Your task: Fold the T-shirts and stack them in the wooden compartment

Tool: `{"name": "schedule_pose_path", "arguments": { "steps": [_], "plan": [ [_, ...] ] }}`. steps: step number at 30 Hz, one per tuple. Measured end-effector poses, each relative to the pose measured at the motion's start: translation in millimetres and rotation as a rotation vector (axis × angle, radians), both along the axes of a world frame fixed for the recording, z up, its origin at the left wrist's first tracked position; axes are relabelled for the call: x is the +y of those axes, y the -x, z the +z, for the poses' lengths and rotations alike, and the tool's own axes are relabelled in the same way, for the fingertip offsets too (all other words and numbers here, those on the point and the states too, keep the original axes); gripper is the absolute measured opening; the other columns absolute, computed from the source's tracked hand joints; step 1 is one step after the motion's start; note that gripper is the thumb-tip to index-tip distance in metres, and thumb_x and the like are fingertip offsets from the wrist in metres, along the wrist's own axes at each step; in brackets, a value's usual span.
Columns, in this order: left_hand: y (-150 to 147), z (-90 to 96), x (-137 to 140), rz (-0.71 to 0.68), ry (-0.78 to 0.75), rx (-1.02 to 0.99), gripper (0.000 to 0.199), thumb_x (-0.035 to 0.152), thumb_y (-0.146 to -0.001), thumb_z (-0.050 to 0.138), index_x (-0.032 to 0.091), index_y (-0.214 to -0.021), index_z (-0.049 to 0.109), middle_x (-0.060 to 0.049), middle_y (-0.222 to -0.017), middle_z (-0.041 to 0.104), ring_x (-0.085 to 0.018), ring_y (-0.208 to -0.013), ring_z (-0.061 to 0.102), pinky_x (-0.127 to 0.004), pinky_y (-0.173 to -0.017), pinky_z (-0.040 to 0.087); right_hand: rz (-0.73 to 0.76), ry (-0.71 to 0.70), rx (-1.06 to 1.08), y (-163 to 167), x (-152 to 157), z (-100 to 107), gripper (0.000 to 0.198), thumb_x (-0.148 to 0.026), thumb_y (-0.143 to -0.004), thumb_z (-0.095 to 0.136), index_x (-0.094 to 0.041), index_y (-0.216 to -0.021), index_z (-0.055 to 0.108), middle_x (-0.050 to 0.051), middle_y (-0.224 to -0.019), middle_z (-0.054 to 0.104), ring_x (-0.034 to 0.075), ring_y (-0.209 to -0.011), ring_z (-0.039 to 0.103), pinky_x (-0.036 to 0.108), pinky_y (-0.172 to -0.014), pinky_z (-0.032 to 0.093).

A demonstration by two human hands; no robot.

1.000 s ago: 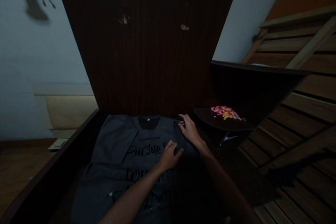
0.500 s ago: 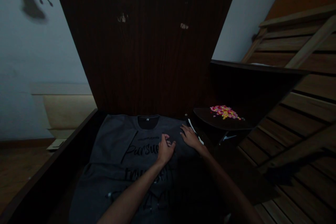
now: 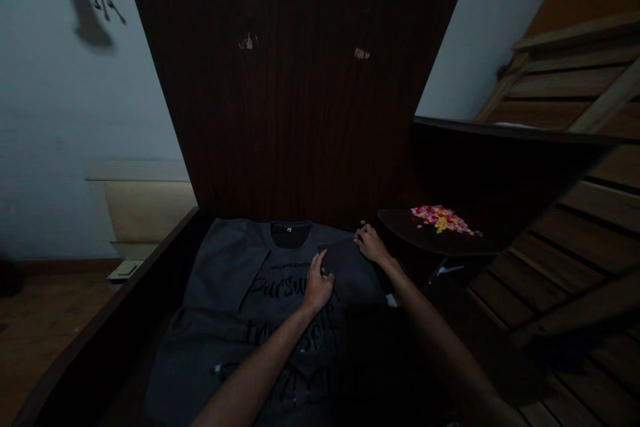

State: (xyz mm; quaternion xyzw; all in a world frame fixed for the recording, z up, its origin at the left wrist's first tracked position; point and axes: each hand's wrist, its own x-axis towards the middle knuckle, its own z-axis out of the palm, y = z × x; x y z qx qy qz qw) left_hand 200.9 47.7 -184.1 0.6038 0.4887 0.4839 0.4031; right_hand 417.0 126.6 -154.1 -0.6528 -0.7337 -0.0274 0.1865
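Note:
A dark grey T-shirt [image 3: 295, 260] with black lettering lies spread out in front of me, its collar at the far end. Its left sleeve is turned inward over the chest, and a folded edge also shows on the right. My left hand [image 3: 319, 285] is at that right-hand edge, fingers curled with the index finger longer, closed on the cloth as far as I can see. At the right shoulder, my right hand [image 3: 370, 244] has its fingers bent down onto the fabric and gripping it. The lower right of the shirt is lost in shadow.
A tall dark wooden panel [image 3: 300, 113] rises behind the shirt. On the right, a small dark shelf [image 3: 400, 227] bears a heap of pink and yellow bits [image 3: 443, 219]. Wooden slats [image 3: 590, 227] stand farther right. A raised dark edge [image 3: 125, 287] runs along the left.
My right hand has moved to the shirt's far shoulder, its fingers curling. A folded sleeve edge now shows by my left hand. The white strip on the right is mostly covered. The view has shifted slightly.

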Motion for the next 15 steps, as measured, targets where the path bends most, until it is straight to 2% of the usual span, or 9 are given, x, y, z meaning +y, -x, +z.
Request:
{"name": "schedule_pose_path", "arguments": {
  "steps": [2, 5, 10, 12, 15],
  "plan": [
    [0.4, 0.1, 0.7, 0.024, 0.005, -0.011, 0.064, 0.003, -0.068, 0.054, 0.015, -0.131, 0.055, -0.012, -0.142, 0.049, -0.021, -0.134, 0.042, -0.032, -0.111, 0.03, -0.029, -0.039, 0.029, 3.1, -2.6, -4.0, 0.013, -0.021, -0.086, 0.054, -0.019, -0.096, 0.063, 0.011, -0.11, 0.054, 0.024, -0.102, 0.054, 0.035, -0.091, 0.043],
    [0.2, -0.3, 1.2, 0.06, 0.008, 0.018, 0.061, 0.003, -0.068, 0.054, 0.013, -0.129, 0.056, -0.014, -0.14, 0.05, -0.022, -0.131, 0.045, -0.033, -0.11, 0.034, -0.102, -0.059, 0.087, 8.5, -8.0, -11.0, 0.022, -0.024, -0.086, 0.054, -0.017, -0.106, 0.059, 0.014, -0.112, 0.055, 0.026, -0.102, 0.056, 0.037, -0.09, 0.044],
    [2.4, 1.6, 3.6, 0.11, -0.035, 0.122, 0.053, 0.004, -0.067, 0.057, 0.016, -0.118, 0.06, -0.014, -0.14, 0.047, -0.024, -0.13, 0.047, -0.037, -0.108, 0.037, -0.252, 0.004, 0.232, 12.2, -7.9, -11.9, 0.036, -0.029, -0.085, 0.058, -0.014, -0.118, 0.055, 0.016, -0.113, 0.062, 0.026, -0.104, 0.061, 0.033, -0.088, 0.045],
    [13.2, 11.1, 9.7, 0.118, -0.101, 0.204, 0.045, 0.006, -0.067, 0.059, 0.016, -0.11, 0.062, -0.014, -0.141, 0.045, -0.026, -0.13, 0.045, -0.04, -0.108, 0.037, -0.333, 0.076, 0.32, 10.9, -3.5, -8.2, 0.035, -0.031, -0.084, 0.06, -0.016, -0.115, 0.058, 0.013, -0.104, 0.067, 0.025, -0.099, 0.065, 0.031, -0.084, 0.047],
    [51.3, 40.2, 26.9, 0.17, -0.253, 0.38, 0.031, 0.013, -0.074, 0.058, 0.017, -0.104, 0.063, -0.013, -0.132, 0.053, -0.027, -0.123, 0.048, -0.044, -0.107, 0.037, -0.396, 0.157, 0.431, 7.9, 2.8, -3.4, 0.025, -0.034, -0.082, 0.062, -0.017, -0.101, 0.065, 0.01, -0.094, 0.071, 0.024, -0.093, 0.067, 0.028, -0.077, 0.047]
  ]
}}
